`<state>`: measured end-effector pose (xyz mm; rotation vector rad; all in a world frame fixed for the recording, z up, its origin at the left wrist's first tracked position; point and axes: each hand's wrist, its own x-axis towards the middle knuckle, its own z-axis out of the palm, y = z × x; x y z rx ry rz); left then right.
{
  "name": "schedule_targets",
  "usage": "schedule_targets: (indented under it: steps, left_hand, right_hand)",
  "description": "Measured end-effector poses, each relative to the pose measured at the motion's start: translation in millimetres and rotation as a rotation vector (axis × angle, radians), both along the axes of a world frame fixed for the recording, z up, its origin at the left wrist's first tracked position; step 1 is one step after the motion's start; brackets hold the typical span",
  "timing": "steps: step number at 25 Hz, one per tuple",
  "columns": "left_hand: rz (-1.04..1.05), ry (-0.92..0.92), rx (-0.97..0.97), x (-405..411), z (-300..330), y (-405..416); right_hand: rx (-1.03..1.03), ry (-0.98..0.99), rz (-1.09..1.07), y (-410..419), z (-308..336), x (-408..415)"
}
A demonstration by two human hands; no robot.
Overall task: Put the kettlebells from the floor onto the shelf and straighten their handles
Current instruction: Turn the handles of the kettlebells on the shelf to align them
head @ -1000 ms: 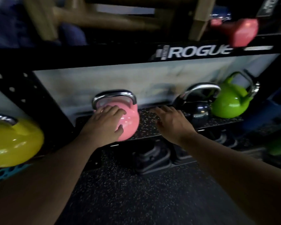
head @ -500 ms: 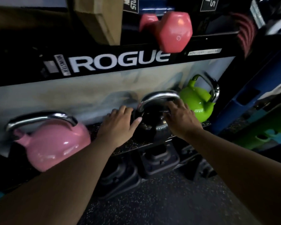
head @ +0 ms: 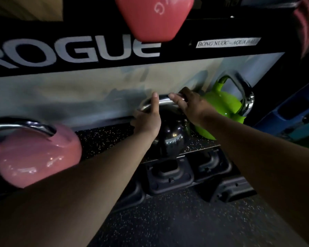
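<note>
A black kettlebell [head: 171,136] with a chrome handle stands on the speckled shelf [head: 103,139] at the middle. My left hand [head: 147,120] grips the left end of that handle, thumb up over the bar. My right hand [head: 191,104] is closed over the handle's right end. To the left on the same shelf sits a pink kettlebell [head: 37,155], its chrome handle lying across the view. At the right a green kettlebell [head: 223,107] stands with its handle turned edge-on toward me.
The black upper shelf beam [head: 75,52] with white lettering runs overhead, and a pink dumbbell [head: 153,16] juts out above it. Black moulded blocks [head: 169,177] lie on the floor under the shelf. Blue and green equipment [head: 292,111] crowds the right side.
My view has moved closer to the rack. My left hand has gone from the black kettlebell's side up onto its handle; my right hand has closed more firmly on the handle's right end.
</note>
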<state>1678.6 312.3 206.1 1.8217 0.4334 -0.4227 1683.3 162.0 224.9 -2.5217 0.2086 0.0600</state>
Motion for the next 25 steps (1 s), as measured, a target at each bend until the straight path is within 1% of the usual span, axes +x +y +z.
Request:
schedule_targets:
  steps: [2, 5, 6, 7, 9, 10, 11, 14, 17, 19, 22, 25]
  left_hand:
    - [-0.049, -0.066, 0.016, 16.6, 9.1, 0.4]
    - [-0.133, -0.144, 0.090, 38.6, 15.6, 9.3]
    - [-0.122, -0.185, 0.088, 38.6, 11.5, 8.9]
    - [-0.107, -0.229, 0.056, 34.1, 7.7, 4.8]
    - [-0.169, -0.253, -0.023, 23.2, 1.7, -7.3]
    - [-0.210, -0.249, -0.055, 22.8, 0.1, -14.3]
    - [-0.221, -0.249, -0.084, 25.4, -0.7, -19.8]
    - [-0.149, -0.274, -0.108, 34.5, 0.4, -26.2]
    - [-0.142, -0.215, -0.184, 41.4, -2.9, -26.9]
    - [-0.142, -0.156, -0.191, 48.7, -3.6, -24.2]
    - [-0.147, -0.141, -0.185, 47.8, -7.9, -19.3]
    - [-0.146, -0.140, -0.172, 44.2, -12.1, -15.7]
  right_hand:
    - [0.054, -0.001, -0.067, 1.4, 3.3, 3.2]
    - [0.104, -0.091, -0.104, 11.4, -4.9, -20.1]
    - [0.181, -0.079, -0.096, 11.9, -8.3, -30.2]
    - [0.317, -0.038, -0.081, 11.2, -9.8, -38.9]
    - [0.642, 0.012, -0.063, 12.0, -14.0, -48.5]
    - [0.745, -0.009, -0.080, 14.3, -16.2, -50.4]
    - [0.787, -0.041, -0.107, 18.1, -19.4, -52.1]
    - [0.855, -0.083, -0.196, 31.6, -20.7, -55.9]
    - [0.924, -0.002, -0.226, 37.4, -11.6, -47.1]
    - [1.011, 0.026, -0.239, 47.2, -9.2, -40.9]
    - [1.088, -0.013, -0.238, 63.7, -15.7, -44.0]
    - [1.140, -0.004, -0.251, 66.5, -13.6, -44.5]
